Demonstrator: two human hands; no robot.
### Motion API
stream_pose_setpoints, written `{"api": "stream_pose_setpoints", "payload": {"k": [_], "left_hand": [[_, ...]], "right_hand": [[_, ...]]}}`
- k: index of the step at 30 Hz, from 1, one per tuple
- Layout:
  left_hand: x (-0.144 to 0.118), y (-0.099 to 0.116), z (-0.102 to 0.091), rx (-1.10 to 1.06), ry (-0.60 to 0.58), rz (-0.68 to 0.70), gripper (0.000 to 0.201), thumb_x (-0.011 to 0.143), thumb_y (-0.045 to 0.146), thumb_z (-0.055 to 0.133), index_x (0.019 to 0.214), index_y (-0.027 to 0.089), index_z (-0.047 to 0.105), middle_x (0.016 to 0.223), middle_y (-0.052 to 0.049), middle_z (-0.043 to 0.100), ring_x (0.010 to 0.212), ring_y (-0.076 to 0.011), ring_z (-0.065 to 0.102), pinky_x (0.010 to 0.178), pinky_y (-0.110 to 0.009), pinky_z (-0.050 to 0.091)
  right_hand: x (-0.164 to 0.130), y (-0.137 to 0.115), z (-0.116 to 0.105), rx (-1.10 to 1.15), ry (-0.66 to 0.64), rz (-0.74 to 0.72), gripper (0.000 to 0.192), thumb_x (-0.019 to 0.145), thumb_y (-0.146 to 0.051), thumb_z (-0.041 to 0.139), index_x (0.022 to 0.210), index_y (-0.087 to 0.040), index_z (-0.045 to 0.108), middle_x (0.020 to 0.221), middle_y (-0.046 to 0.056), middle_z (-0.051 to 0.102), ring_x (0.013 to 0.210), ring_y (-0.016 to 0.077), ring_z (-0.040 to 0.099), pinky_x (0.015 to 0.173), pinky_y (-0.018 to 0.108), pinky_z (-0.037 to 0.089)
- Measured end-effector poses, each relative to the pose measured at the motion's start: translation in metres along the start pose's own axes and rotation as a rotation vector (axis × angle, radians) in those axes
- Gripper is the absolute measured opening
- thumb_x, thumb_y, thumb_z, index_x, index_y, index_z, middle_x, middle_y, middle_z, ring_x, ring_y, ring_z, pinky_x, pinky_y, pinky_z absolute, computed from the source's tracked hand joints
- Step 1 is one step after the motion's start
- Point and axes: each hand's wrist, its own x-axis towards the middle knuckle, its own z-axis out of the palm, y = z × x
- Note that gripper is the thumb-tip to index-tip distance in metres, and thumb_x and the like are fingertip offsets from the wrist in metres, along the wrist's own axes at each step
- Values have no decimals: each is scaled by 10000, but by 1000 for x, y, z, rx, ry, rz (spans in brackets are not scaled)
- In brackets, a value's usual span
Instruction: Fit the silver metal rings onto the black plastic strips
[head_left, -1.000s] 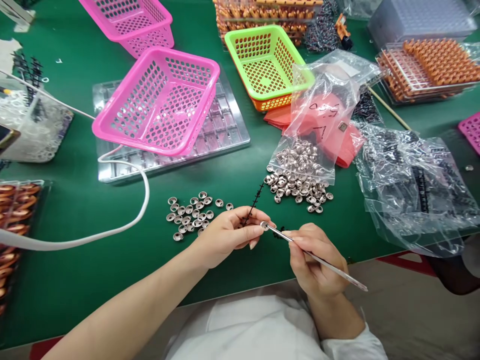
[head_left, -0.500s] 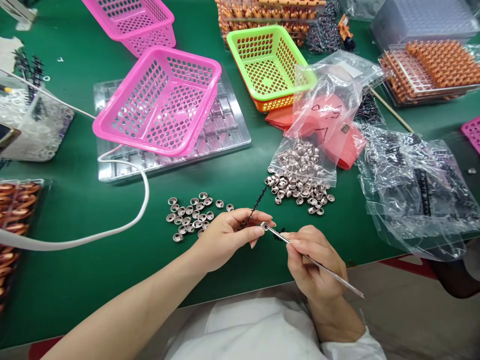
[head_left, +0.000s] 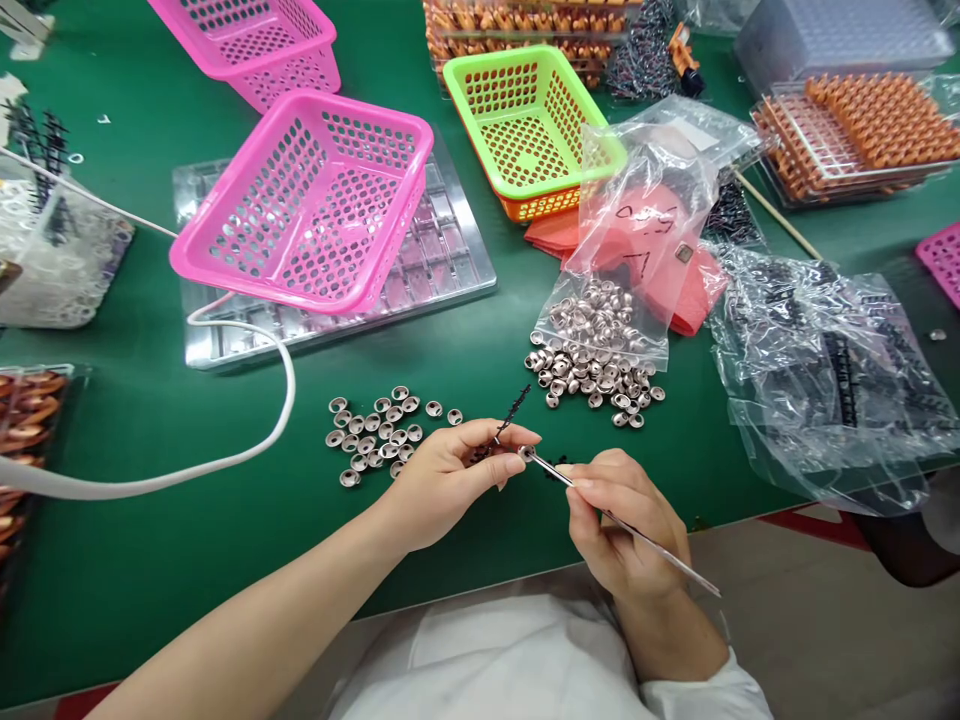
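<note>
Between thumb and fingertips my left hand (head_left: pixel 450 475) pinches a small silver metal cup (head_left: pixel 526 453). A thin black toothed plastic strip (head_left: pixel 514 404) sticks up from between the fingers of the same hand. My right hand (head_left: pixel 634 515) grips a slim metal rod-like tool (head_left: pixel 652 543) like a pen, its tip at the cup's opening. Just behind that tip, another black piece (head_left: pixel 556 466) shows partly. Left of my hands lies a loose group of similar silver cups (head_left: pixel 373 424); beyond them, a larger pile (head_left: pixel 589 375) spills from a clear plastic bag (head_left: pixel 652 220).
A pink basket (head_left: pixel 259 295) rests on a clear plastic tray (head_left: pixel 457 270). Further back stands a green basket (head_left: pixel 517 190). Plastic bags with black strips (head_left: pixel 832 380) lie at right. A white cable (head_left: pixel 281 410) loops across the left, near a tray of copper-coloured parts (head_left: pixel 30 420).
The view has shifted slightly, so the scene sits a little further left. Both hands keep the same hold, with the tool tip still at the cup.
</note>
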Motion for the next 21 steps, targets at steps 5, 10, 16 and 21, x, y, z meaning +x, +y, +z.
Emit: {"api": "stream_pose_setpoints", "payload": {"k": [5, 10, 16, 21], "left_hand": [[-1, -1, 2, -4, 9, -4, 186, 837, 221, 723, 1013, 207, 783, 905, -13, 761, 652, -87, 585, 626, -194, 512], [-3, -1, 1, 34, 27, 0, 174, 843, 233, 722, 1005, 211, 783, 886, -12, 770, 677, -103, 620, 624, -195, 519], [-4, -1, 1, 63, 27, 13, 189, 856, 272, 732, 1032, 221, 777, 963, -12, 792, 884, -157, 725, 818, -226, 567], [-5, -1, 0, 126, 39, 24, 200, 876, 289, 717, 1052, 217, 776, 953, -18, 797, 908, -181, 742, 858, -257, 577]], "right_hand": [[1, -1, 0, -11, -9, -17, 416, 811, 53, 635, 1170, -156, 616, 998, 108, 752, 834, 190, 714, 663, 352, 580], [2, -1, 0, -38, -22, -40, 401, 809, 54, 636, 1155, -147, 615, 993, 117, 749, 827, 186, 707, 665, 345, 577], [3, -1, 1, -75, -43, -45, 375, 815, 33, 643, 1142, -150, 615, 984, 111, 749, 808, 182, 700, 660, 338, 576], [1, 1, 2, -79, -32, -71, 368, 808, 31, 657, 1135, -135, 623, 993, 120, 748, 810, 185, 700, 674, 348, 573]]}}
